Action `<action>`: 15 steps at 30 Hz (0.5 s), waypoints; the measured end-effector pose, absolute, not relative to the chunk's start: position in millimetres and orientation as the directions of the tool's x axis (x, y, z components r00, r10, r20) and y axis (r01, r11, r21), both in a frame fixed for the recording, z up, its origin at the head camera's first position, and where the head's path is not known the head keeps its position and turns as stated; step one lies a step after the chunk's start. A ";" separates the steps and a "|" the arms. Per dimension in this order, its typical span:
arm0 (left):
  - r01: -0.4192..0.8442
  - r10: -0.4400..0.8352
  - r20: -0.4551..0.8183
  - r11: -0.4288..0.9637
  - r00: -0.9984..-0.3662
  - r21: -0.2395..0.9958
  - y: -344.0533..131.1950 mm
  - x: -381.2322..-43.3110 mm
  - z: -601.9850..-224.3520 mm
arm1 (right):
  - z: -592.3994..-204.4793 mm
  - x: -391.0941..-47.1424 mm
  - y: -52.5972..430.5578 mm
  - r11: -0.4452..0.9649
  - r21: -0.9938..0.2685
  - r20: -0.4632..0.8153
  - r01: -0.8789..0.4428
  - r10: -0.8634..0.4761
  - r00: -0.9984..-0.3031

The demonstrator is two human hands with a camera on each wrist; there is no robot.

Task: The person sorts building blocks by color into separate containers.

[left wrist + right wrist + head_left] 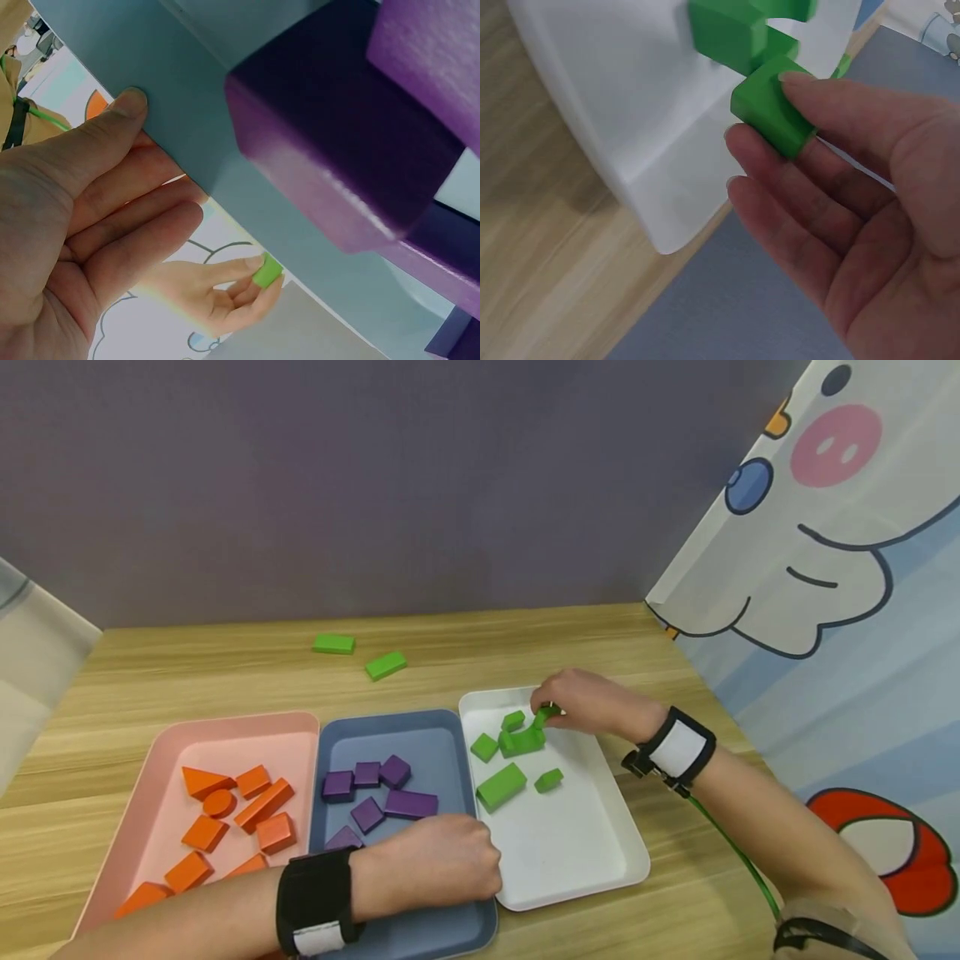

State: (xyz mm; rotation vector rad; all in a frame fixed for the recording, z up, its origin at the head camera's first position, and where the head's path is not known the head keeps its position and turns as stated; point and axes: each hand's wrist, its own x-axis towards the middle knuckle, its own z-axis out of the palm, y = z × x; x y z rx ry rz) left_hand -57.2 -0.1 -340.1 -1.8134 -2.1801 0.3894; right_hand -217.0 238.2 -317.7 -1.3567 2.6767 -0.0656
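My right hand (581,700) reaches over the far end of the white tray (577,852). Thumb and fingers pinch a small green block (769,105), just beside a green arch-shaped block (522,742) in that tray. Other green blocks lie near it, among them a larger rectangular block (501,787) and a small block (549,780). My left hand (427,868) is over the right side of the blue tray (480,935), close to the rim. Its fingers are loosely curled in the left wrist view, with no block among them. Purple blocks (411,804) lie in the blue tray.
On the left stands a pink tray (168,760) with several orange blocks (205,833), partly behind my left forearm. Two green flat blocks (333,644) lie on the wooden table (247,672) beyond the trays. A grey panel (375,493) rises at the back, a printed curtain (900,693) at the right.
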 end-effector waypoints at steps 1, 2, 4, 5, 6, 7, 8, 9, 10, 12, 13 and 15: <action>0.909 0.984 0.041 0.176 -0.173 -0.379 -0.5 -57.5 -340.2 | -319.6 -217.5 239.2 0.596 -0.099 -0.107 -0.797 -0.802 -0.587; 0.908 0.984 0.041 0.175 -0.173 -0.380 -1.0 -57.7 -340.4 | -321.2 -217.9 240.0 0.603 -0.093 -0.108 -0.793 -0.797 -0.594; 0.908 0.984 0.043 0.177 -0.173 -0.380 -2.0 -58.2 -341.1 | -323.6 -218.7 241.3 0.620 -0.080 -0.111 -0.781 -0.784 -0.611; 0.909 0.984 0.044 0.177 -0.174 -0.377 -2.6 -58.4 -341.5 | -324.7 -219.1 241.8 0.628 -0.074 -0.112 -0.775 -0.777 -0.619; 0.909 0.984 0.045 0.178 -0.174 -0.377 -3.3 -58.6 -342.0 | -325.5 -219.6 242.1 0.633 -0.067 -0.113 -0.771 -0.773 -0.624; 0.909 0.984 0.047 0.178 -0.173 -0.377 -3.9 -58.8 -342.4 | -326.4 -220.1 242.3 0.636 -0.058 -0.115 -0.769 -0.770 -0.628; 0.909 0.984 0.048 0.178 -0.173 -0.377 -4.4 -59.0 -342.9 | -326.9 -220.3 242.1 0.641 -0.050 -0.116 -0.766 -0.765 -0.633; 0.908 0.984 0.051 0.179 -0.173 -0.378 -5.0 -59.3 -343.5 | -327.7 -220.8 241.9 0.643 -0.045 -0.118 -0.764 -0.763 -0.635; 0.908 0.984 0.053 0.180 -0.172 -0.379 -5.5 -59.6 -344.1 | -328.5 -221.6 242.0 0.643 -0.041 -0.123 -0.765 -0.763 -0.635; 0.905 0.984 0.056 0.178 -0.169 -0.385 -6.4 -60.6 -344.8 | -330.4 -222.7 241.7 0.650 -0.033 -0.135 -0.759 -0.756 -0.641; 0.906 0.984 0.058 0.177 -0.168 -0.385 -6.8 -61.0 -345.1 | -331.5 -223.2 241.5 0.654 -0.031 -0.142 -0.755 -0.751 -0.645; 0.904 0.985 0.059 0.172 -0.162 -0.392 -7.7 -62.0 -345.7 | -333.8 -224.0 241.4 0.664 -0.032 -0.157 -0.747 -0.741 -0.653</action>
